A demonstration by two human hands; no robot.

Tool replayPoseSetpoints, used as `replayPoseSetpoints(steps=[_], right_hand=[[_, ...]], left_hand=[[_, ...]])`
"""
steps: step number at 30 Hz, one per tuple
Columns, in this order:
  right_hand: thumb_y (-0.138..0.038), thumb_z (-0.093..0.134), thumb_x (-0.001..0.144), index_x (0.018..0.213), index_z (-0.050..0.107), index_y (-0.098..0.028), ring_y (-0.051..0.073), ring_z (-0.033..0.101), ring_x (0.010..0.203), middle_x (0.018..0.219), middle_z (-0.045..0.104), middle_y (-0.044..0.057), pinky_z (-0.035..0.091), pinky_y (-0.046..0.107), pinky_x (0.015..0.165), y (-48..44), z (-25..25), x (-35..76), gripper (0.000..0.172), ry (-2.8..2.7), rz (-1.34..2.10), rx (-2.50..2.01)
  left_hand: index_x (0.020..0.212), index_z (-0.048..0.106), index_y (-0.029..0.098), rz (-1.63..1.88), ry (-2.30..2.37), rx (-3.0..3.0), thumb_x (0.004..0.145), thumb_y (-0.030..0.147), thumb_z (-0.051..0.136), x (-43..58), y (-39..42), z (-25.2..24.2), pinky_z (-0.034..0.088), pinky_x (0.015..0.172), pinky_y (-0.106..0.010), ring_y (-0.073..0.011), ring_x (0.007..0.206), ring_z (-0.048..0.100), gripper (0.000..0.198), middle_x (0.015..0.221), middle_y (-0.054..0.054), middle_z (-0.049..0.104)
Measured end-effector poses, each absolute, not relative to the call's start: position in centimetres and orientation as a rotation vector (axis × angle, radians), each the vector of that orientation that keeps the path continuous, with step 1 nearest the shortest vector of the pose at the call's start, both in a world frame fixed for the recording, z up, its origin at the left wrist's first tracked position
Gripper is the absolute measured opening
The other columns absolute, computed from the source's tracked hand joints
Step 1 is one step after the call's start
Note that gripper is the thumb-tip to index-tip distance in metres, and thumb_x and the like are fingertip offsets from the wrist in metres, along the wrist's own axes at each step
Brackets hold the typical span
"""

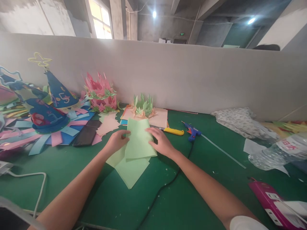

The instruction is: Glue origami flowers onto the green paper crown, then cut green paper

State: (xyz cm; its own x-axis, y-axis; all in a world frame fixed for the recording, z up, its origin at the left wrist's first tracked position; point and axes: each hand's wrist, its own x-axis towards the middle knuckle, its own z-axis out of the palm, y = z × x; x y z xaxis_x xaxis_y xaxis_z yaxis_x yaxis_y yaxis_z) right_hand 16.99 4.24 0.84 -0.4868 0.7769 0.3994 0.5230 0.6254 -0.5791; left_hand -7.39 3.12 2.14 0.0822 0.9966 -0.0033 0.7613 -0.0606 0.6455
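Note:
A folded light green paper (137, 139) lies over other green sheets (131, 172) on the green table. My left hand (117, 140) pinches its left edge between thumb and fingers. At the right edge, my right hand (161, 142) has its thumb and fingers apart, fingertips touching the paper. Just behind the paper, a green paper crown (144, 107) stands on pale pink sheets (160, 117). A yellow cutter (174, 131) rests right of the sheets, near a blue glue gun (192, 132).
Blue party hats (59, 91) and paper strips fill the left side, beside a dark phone (87, 133) and pink crowns (102, 92). At right are a plastic bottle (278, 151), a magenta power strip (271, 198) and patterned cloth (240, 121). A black cable (165, 186) crosses the table.

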Motion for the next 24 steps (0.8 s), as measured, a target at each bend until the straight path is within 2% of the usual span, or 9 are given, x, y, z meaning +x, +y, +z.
replayPoseSetpoints(steps=[2,4,9,12,15,18,24], right_hand=[[-0.01,0.047,0.083,0.111,0.061,-0.029,0.021,0.045,0.117,0.125,0.054,0.003,0.036,0.042,0.099,4.0,1.1,16.9,0.036,-2.439,0.441,-0.836],[-0.009,0.042,0.086,0.103,0.065,-0.026,0.02,0.051,0.11,0.119,0.059,0.004,0.04,0.039,0.094,3.9,1.2,16.8,0.033,-2.581,0.421,-0.748],[-0.012,0.041,0.088,0.103,0.067,-0.024,0.019,0.053,0.103,0.113,0.062,0.006,0.043,0.035,0.088,4.1,0.8,17.0,0.032,-2.657,0.424,-0.721],[-0.008,0.041,0.086,0.102,0.068,-0.025,0.019,0.053,0.103,0.113,0.061,0.006,0.044,0.035,0.088,4.3,0.7,17.2,0.036,-2.664,0.425,-0.698],[-0.003,0.04,0.084,0.099,0.069,-0.025,0.018,0.054,0.1,0.11,0.062,0.005,0.044,0.034,0.086,4.4,0.9,17.4,0.039,-2.669,0.425,-0.653],[-0.007,0.041,0.086,0.097,0.069,-0.024,0.017,0.054,0.096,0.105,0.064,0.005,0.045,0.032,0.084,4.1,1.2,17.5,0.034,-2.629,0.433,-0.609],[-0.023,0.047,0.089,0.099,0.067,-0.021,0.017,0.056,0.091,0.098,0.065,0.006,0.045,0.031,0.081,3.9,1.0,17.0,0.023,-2.587,0.452,-0.691]], left_hand=[[0.111,0.06,0.019,0.6,1.747,1.908,0.074,0.036,0.05,-7.4,3.1,2.2,0.043,0.063,-0.028,-0.0192,0.069,0.059,0.042,0.077,-0.004,0.063],[0.111,0.061,0.019,0.574,1.758,1.929,0.074,0.035,0.049,-7.4,3.1,2.3,0.043,0.064,-0.028,-0.019,0.069,0.058,0.042,0.077,-0.004,0.062],[0.112,0.06,0.019,0.524,1.759,1.93,0.074,0.035,0.049,-7.4,3.2,2.3,0.043,0.062,-0.028,-0.019,0.068,0.058,0.042,0.075,-0.004,0.062],[0.111,0.061,0.019,0.523,1.749,1.925,0.073,0.037,0.051,-7.6,3.3,2.2,0.043,0.06,-0.028,-0.0185,0.066,0.057,0.043,0.075,-0.004,0.062],[0.113,0.059,0.02,0.543,1.698,1.853,0.072,0.038,0.052,-7.9,3.3,2.5,0.042,0.057,-0.028,-0.0173,0.06,0.056,0.045,0.069,-0.002,0.062],[0.116,0.057,0.021,0.561,1.625,1.774,0.072,0.038,0.053,-8.6,3.4,2.9,0.042,0.054,-0.027,-0.0166,0.057,0.055,0.047,0.062,0.0,0.062],[0.111,0.061,0.023,0.437,1.727,1.845,0.068,0.036,0.056,-9.7,3.7,3.0,0.046,0.061,-0.03,-0.0198,0.07,0.061,0.045,0.082,-0.004,0.065]])
